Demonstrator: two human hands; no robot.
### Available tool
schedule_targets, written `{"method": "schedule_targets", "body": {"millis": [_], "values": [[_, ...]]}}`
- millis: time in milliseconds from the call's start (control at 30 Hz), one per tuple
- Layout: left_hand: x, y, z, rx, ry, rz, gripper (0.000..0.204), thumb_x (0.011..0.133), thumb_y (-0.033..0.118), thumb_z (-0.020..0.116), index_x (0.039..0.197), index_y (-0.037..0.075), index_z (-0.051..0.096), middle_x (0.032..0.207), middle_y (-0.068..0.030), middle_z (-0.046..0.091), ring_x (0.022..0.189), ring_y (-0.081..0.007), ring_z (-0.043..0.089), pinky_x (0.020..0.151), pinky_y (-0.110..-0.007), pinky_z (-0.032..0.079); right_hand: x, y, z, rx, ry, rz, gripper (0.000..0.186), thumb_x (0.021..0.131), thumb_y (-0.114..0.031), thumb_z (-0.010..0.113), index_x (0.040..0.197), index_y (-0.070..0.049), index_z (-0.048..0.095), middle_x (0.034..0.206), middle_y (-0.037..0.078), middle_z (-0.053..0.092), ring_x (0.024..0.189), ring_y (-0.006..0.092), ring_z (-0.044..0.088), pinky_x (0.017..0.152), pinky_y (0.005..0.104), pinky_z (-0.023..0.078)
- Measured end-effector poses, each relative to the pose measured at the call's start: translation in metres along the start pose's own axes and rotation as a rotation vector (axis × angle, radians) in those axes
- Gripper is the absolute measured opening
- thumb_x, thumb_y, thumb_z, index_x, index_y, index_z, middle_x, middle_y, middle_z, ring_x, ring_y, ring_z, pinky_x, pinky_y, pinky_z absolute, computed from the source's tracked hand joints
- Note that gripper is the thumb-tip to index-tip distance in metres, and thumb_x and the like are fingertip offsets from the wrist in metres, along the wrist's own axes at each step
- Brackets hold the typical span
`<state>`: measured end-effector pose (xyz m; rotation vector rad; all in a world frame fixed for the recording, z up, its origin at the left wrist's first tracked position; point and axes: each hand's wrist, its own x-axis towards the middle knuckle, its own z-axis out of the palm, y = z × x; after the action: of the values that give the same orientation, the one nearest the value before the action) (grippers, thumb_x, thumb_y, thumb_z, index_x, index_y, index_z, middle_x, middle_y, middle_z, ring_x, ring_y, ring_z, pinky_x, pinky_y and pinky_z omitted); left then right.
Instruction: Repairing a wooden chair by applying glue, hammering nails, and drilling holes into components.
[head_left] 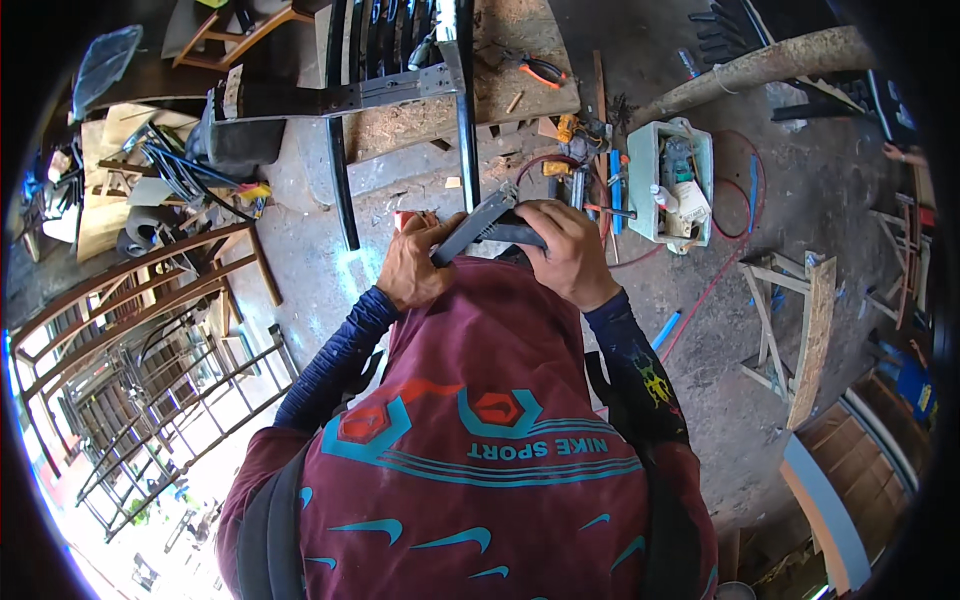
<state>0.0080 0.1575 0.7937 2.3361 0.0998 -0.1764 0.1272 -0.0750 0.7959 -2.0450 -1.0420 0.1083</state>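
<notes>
Close in front of my chest, both hands are closed on a grey, bar-shaped metal tool (pixel 472 230) with a dark grip, which looks like a staple gun. My left hand (pixel 412 262) grasps its lower left end. Wrapped round the dark grip on the other side is my right hand (pixel 568 250). The tool slants up to the right, and my fingers hide part of it. Something small and red shows beside my left fingers; I cannot make out what it is. Just beyond stands a black-legged frame (pixel 466 150) against a low wooden bench (pixel 520 30).
Pliers (pixel 542 71) with orange handles lie on the bench. To its right are yellow power tools (pixel 568 130), a pale green crate (pixel 645 185) of supplies and a red hose (pixel 690 325). A wooden trestle (pixel 812 340) stands at right; chair frames (pixel 150 275) crowd the left.
</notes>
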Motion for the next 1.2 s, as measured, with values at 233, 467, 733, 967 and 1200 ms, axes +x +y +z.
{"method": "schedule_targets", "body": {"millis": [233, 467, 733, 967, 1200], "values": [[0.006, 0.015, -0.018, 0.056, -0.202, -0.034, 0.064, 0.071, 0.018, 0.060, 0.134, 0.008, 0.063, 0.093, -0.0245, 0.064, 0.090, -0.0402, 0.062, 0.082, -0.047, 0.051, -0.009, -0.002, -0.003, 0.236, 0.054, 0.067, 0.037, 0.069, -0.001, 0.081, 0.104, 0.000, 0.070, 0.099, 0.015, 0.071, 0.092, 0.0339, 0.068, 0.080, 0.0387, 0.055], [0.009, 0.007, -0.012, 0.002, -0.450, -0.310, 0.045, 0.077, 0.027, 0.063, 0.112, 0.000, 0.069, 0.090, -0.0269, 0.068, 0.090, -0.0416, 0.068, 0.081, -0.048, 0.053, -0.019, -0.014, 0.020, -0.080, 0.436, 0.087, 0.050, 0.068, -0.001, 0.083, 0.113, -0.005, 0.062, 0.107, 0.015, 0.064, 0.100, 0.0365, 0.061, 0.090, 0.0459, 0.047], [0.013, 0.001, -0.036, -0.373, -0.654, -0.261, 0.059, 0.079, 0.029, 0.070, 0.126, -0.004, 0.057, 0.095, -0.0088, 0.066, 0.088, -0.0173, 0.060, 0.081, -0.033, 0.049, -0.002, 0.007, 0.001, 0.064, -0.058, 0.209, 0.046, 0.074, -0.014, 0.083, 0.113, -0.001, 0.063, 0.101, 0.018, 0.068, 0.094, 0.0379, 0.067, 0.080, 0.0424, 0.053], [0.006, -0.013, -0.032, -0.659, -0.576, -0.364, 0.070, 0.076, 0.027, 0.073, 0.137, -0.003, 0.055, 0.114, -0.0125, 0.065, 0.101, -0.0186, 0.060, 0.090, -0.031, 0.048, 0.011, 0.011, 0.022, 0.140, -0.151, 0.240, 0.024, 0.076, -0.010, 0.080, 0.094, -0.001, 0.065, 0.086, 0.018, 0.070, 0.081, 0.0376, 0.070, 0.069, 0.0422, 0.054], [0.017, -0.079, -0.053, -0.467, -0.410, -0.332, 0.052, 0.072, 0.023, 0.076, 0.114, -0.006, 0.064, 0.090, -0.0112, 0.069, 0.083, -0.0191, 0.064, 0.078, -0.032, 0.052, 0.078, -0.002, 0.072, 0.038, -0.080, 0.175, 0.029, 0.076, -0.015, 0.082, 0.092, -0.002, 0.062, 0.081, 0.016, 0.069, 0.078, 0.0381, 0.068, 0.067, 0.0434, 0.052]]}}
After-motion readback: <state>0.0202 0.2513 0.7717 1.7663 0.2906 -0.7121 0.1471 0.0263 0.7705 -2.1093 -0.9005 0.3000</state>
